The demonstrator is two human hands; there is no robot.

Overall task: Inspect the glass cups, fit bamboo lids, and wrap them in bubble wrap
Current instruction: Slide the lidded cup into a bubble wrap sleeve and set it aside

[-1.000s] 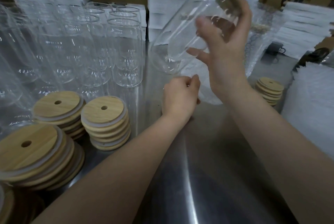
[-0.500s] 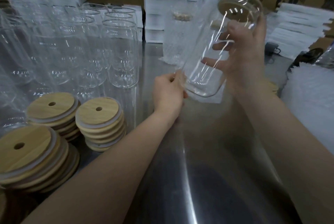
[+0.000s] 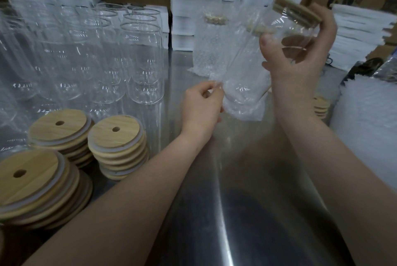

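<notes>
I see the right hand curled round the upper part of the glass cup, thumb in front and fingers behind. It holds the cup tilted above the steel table, bamboo lid up and to the right. Bubble wrap covers the cup's lower part, and the left hand pinches its edge between thumb and fingertips, right of the empty glasses.

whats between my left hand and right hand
In the head view, bubble wrap spans the gap, covering the lower part of the cup; the left hand pinches the wrap, the right hand holds the cup's top.
</notes>
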